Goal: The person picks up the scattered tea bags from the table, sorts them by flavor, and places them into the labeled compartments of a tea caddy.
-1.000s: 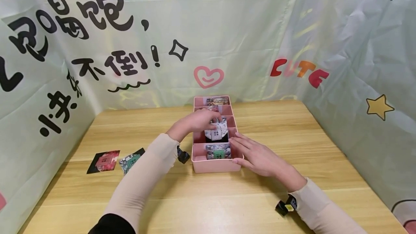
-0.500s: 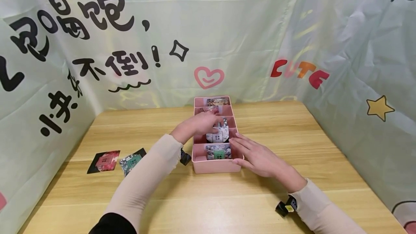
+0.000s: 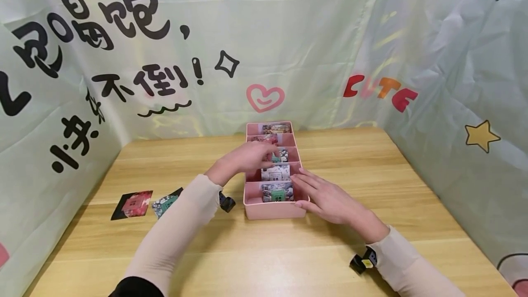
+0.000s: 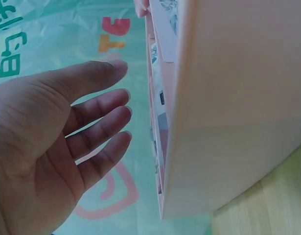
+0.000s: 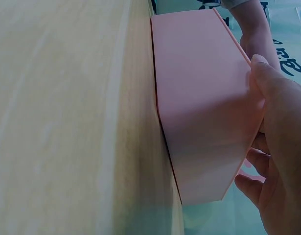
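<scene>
A long pink divided box (image 3: 275,211) stands on the table with printed flat packets in its compartments. My left hand (image 3: 249,157) hovers over its left side, holding nothing; its fingers are spread and relaxed in the left wrist view. A white-and-grey packet (image 3: 275,173) stands in the second compartment from the front. The front compartment holds a packet with a green label (image 3: 277,193). Partly behind my left fingers is another green-labelled packet (image 3: 283,155). My right hand (image 3: 330,200) rests on the box's front right rim, fingers along the right side and thumb near the corner.
Two more packets lie flat on the table's left: a red-and-black one (image 3: 133,205) and a green-labelled one (image 3: 166,203), partly behind my left sleeve. Further packets fill the two rear compartments. A printed cloth (image 3: 313,49) hangs around the wooden table (image 3: 342,150).
My left hand has lowered the white-and-grey packet into the second compartment from the front, let it go and drawn back leftward. My right hand has stayed on the rim.
</scene>
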`<state>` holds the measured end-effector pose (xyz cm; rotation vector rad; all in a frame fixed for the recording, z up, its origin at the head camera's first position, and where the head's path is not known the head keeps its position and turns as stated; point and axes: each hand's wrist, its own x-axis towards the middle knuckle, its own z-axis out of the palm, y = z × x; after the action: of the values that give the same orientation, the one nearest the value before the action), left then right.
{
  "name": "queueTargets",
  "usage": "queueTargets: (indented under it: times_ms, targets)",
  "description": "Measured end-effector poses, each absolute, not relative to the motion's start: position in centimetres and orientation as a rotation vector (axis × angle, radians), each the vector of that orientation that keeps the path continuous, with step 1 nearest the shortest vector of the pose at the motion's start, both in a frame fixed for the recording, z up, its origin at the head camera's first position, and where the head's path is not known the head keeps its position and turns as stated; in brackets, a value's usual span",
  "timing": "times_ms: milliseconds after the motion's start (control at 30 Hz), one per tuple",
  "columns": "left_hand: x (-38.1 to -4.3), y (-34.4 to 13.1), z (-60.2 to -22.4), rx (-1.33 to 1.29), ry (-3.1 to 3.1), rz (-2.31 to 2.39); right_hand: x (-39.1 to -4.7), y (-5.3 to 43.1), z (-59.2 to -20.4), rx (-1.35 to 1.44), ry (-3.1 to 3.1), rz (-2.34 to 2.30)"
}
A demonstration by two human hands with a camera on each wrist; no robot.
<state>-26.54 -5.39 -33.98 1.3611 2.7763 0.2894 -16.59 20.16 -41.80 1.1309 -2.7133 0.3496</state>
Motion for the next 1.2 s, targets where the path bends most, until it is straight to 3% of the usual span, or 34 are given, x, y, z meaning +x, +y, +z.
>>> queueTargets:
  times_ms: [1200]
  targets:
    - [-22.2,-15.4,-35.2,1.274,3.025,0.579,-16.7,20.2,-41.6,1.136,-2.728,0.358]
